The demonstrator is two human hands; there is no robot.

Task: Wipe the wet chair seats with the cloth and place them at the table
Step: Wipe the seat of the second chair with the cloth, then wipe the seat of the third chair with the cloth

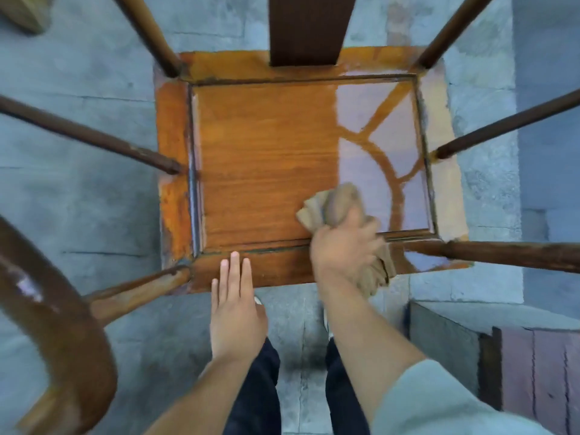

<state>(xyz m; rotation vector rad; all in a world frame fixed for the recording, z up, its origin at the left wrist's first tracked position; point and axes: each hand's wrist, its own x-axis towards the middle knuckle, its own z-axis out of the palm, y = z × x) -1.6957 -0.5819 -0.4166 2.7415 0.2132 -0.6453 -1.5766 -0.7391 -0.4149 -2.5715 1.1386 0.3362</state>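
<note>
I look straight down on a wooden chair seat (pixel 263 158), orange-brown with a recessed panel. Its right part shines with water and mirrors the chair's frame. My right hand (pixel 343 249) grips a bunched tan cloth (pixel 337 200) and presses it on the seat's front right area. With straight fingers, my left hand (pixel 235 296) rests flat on the seat's front rail. Dark wooden posts (pixel 91 136) and the back splat (pixel 309 26) rise around the seat.
The curved arm rail (pixel 62 309) of the chair sweeps past at the lower left. Grey stone paving (pixel 78 73) lies all around. A stone step and dark wooden boards (pixel 539 372) sit at the lower right. My legs stand just in front of the seat.
</note>
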